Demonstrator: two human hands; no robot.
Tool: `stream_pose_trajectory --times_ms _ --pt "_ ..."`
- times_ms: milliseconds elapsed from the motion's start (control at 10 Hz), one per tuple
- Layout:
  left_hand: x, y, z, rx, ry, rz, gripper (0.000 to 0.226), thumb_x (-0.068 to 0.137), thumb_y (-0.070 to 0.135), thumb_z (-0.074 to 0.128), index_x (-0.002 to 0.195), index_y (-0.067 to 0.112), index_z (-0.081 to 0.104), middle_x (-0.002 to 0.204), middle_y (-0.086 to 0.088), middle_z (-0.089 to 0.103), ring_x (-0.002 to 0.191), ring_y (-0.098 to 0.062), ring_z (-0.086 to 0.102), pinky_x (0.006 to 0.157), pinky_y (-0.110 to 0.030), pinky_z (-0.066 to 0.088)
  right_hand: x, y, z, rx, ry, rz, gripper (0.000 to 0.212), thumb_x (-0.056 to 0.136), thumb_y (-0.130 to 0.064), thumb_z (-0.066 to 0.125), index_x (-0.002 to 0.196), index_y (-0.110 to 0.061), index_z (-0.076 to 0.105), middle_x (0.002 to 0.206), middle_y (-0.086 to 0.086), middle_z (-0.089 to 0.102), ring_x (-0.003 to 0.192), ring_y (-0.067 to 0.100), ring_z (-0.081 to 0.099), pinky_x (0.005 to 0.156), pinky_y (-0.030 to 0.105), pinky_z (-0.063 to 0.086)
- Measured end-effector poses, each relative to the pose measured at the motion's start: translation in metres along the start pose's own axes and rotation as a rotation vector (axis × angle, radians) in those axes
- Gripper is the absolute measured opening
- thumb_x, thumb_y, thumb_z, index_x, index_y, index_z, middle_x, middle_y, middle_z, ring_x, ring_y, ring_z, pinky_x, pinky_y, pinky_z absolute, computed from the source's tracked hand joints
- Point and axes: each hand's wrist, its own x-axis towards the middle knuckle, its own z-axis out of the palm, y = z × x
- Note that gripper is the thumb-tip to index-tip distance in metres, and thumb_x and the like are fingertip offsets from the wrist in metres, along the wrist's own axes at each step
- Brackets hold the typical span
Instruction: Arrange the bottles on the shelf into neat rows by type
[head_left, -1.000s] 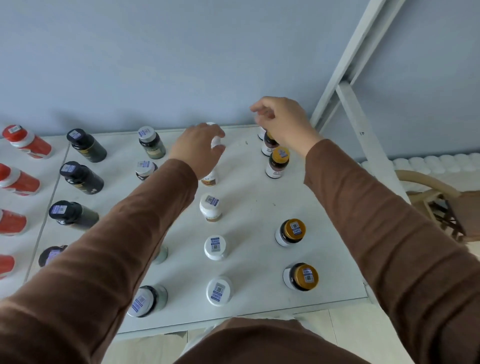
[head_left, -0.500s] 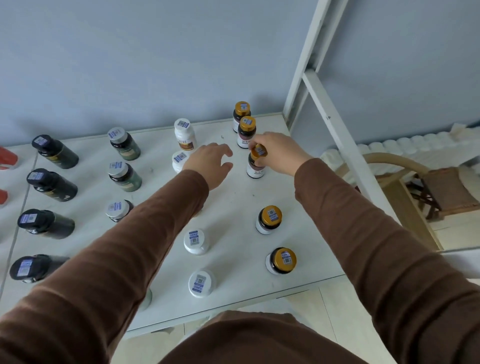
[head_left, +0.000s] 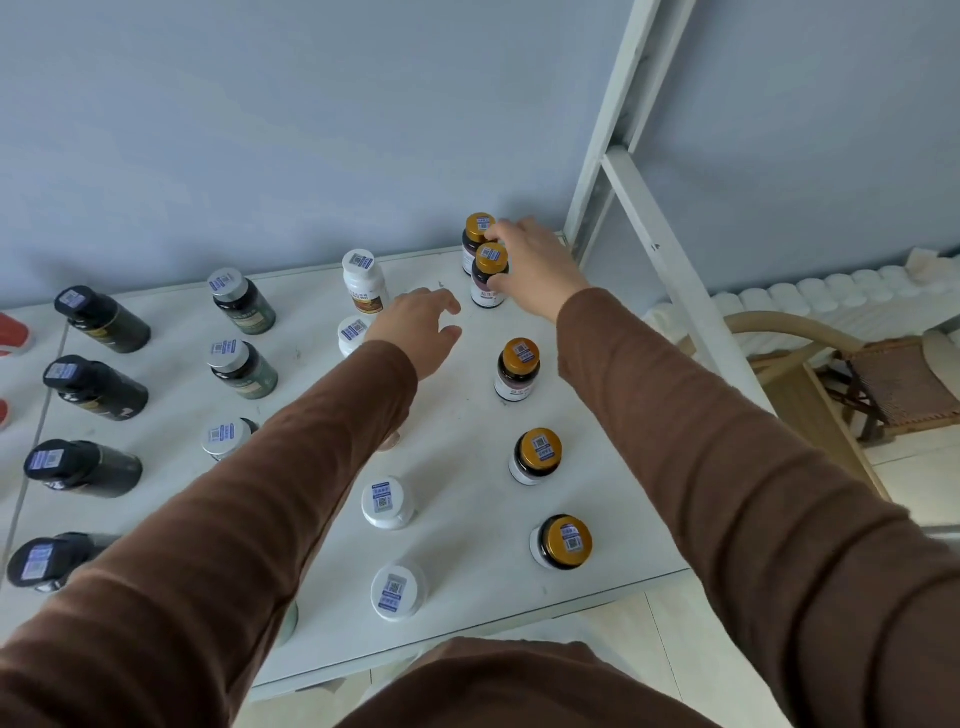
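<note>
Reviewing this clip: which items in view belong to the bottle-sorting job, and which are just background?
Job: gold-capped bottles, white bottles, silver-capped green bottles, black bottles, shelf, right hand gripping one gold-capped bottle.
Background: wooden chair, shelf post.

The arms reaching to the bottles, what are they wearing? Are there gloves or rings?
Both arms wear long brown sleeves of soft, ribbed-looking cloth that end at the wrists. The left hand and the right hand are bare: no gloves, and no ring, watch or bracelet shows. More of the same brown cloth shows at the bottom of the picture.
</note>
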Motion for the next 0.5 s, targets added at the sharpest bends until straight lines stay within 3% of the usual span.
stream_pose_trajectory --times_ms 100,300,500 --pt "0.004 -0.001 0.0 -0.006 0.007 0.001 0.031 0.093 0.03 0.052 0.122 0.021 0.057 0.118 -0.006 0.06 0.107 -0.027 0.056 0.093 -0.038 0.046 0.016 0.002 0.015 -0.063 -0.054 -0.009 0.05 0.087 -0.021 0.068 0.133 -0.018 0.046 0.122 0.013 0.051 0.107 0.032 0.055 0.09 0.04 0.048" --pt "0.008 -0.004 0.0 -0.005 0.003 0.004 0.03 0.093 0.03 0.052 0.122 0.022 0.057 0.118 -0.005 0.06 0.109 -0.026 0.056 0.094 -0.039 0.046 0.016 0.013 0.012 -0.096 -0.068 -0.046 0.041 0.084 -0.017 0.069 0.121 -0.021 0.053 0.113 0.009 0.059 0.097 0.029 0.058 0.075 0.032 0.042" --pt "0.004 -0.002 0.003 -0.006 -0.023 0.005 0.031 0.094 0.032 0.052 0.123 0.022 0.056 0.122 -0.005 0.06 0.109 -0.025 0.057 0.096 -0.039 0.047 -0.003 0.014 0.011 -0.048 -0.121 -0.024 0.05 0.081 -0.021 0.074 0.126 -0.025 0.051 0.115 0.007 0.057 0.1 0.028 0.057 0.076 0.031 0.039"
